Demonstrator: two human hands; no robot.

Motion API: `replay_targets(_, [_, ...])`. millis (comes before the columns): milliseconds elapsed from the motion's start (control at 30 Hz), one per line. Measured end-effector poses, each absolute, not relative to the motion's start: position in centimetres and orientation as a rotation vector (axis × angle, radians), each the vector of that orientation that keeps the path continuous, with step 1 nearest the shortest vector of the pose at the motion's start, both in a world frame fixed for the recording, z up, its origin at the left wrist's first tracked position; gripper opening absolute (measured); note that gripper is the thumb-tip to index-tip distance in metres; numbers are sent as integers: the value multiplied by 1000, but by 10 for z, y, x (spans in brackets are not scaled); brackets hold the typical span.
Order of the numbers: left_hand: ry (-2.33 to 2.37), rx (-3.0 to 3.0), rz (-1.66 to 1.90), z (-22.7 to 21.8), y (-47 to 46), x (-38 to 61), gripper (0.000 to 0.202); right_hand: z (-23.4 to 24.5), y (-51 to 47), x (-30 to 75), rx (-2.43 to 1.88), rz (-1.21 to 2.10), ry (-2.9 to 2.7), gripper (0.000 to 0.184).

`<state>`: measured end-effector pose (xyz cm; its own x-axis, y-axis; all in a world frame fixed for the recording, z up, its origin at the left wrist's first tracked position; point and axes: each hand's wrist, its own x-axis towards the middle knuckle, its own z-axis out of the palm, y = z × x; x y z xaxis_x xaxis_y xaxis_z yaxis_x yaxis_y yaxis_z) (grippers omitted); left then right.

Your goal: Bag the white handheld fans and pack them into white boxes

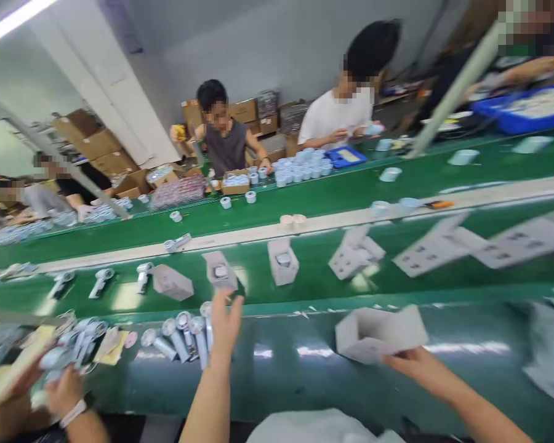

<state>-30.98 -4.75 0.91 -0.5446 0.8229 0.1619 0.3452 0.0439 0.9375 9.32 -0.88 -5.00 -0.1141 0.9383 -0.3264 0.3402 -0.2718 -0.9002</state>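
Observation:
My right hand (410,362) grips an open white cardboard box (367,335) by its lower side, flap spread to the right, over the near green worktop. My left hand (226,323) stretches forward with its fingers apart, at the near edge of another open white box (219,271) on the belt. Whether the fingertips touch that box I cannot tell. Inside it a pale object shows. Close to my left wrist lie several light-blue hand-held devices with round heads (181,338), resembling small fans, partly covered by the hand.
Along the green belt (253,299) stand more white boxes (284,264) and several similar devices (102,282). A co-worker's hands (64,391) handle parts at my left. Clear plastic bags (551,351) lie at the right. Across the line, people sit by light-blue round parts (305,165).

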Motion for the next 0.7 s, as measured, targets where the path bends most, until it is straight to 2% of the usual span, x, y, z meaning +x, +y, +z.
replay_targets(67, [1508, 1347, 1068, -2, -34, -217, 88, -43, -6, 101, -1461, 1533, -1496, 42])
replay_targets(100, [1354, 1453, 859, -6, -28, -173, 110, -42, -5, 106, -1362, 1547, -1558, 48])
replay_targets(133, [1244, 1543, 691, -9, -22, -134, 122, -41, -4, 112, -1263, 1544, -1617, 56])
replay_targets(167, [1197, 1617, 582, -12, -18, -101, 123, -42, -3, 121, -1187, 1529, -1663, 63])
replay_targets(233, [1291, 1697, 544, -16, -13, -53, 109, -45, -1, 147, -1241, 1423, -1667, 71])
replay_targets(333, [1608, 1664, 686, -24, -15, -16, 90, -51, 6, 212, -1807, 991, -1353, 71])
replay_targets(400, [1743, 1631, 744, -26, -21, -4, 90, -57, 13, 264, -2123, 709, -1065, 77])
replay_targets(500, [1812, 1614, 689, -20, -38, 13, 93, -68, 24, 323, -2323, 664, -845, 92])
replay_targets(567, [1820, 1590, 591, -12, -49, 22, 98, -76, 29, 342, -2379, 754, -786, 88])
replay_targets(700, [1818, 1455, 482, 6, -64, 24, 113, -82, 28, 345, -2335, 967, -815, 62])
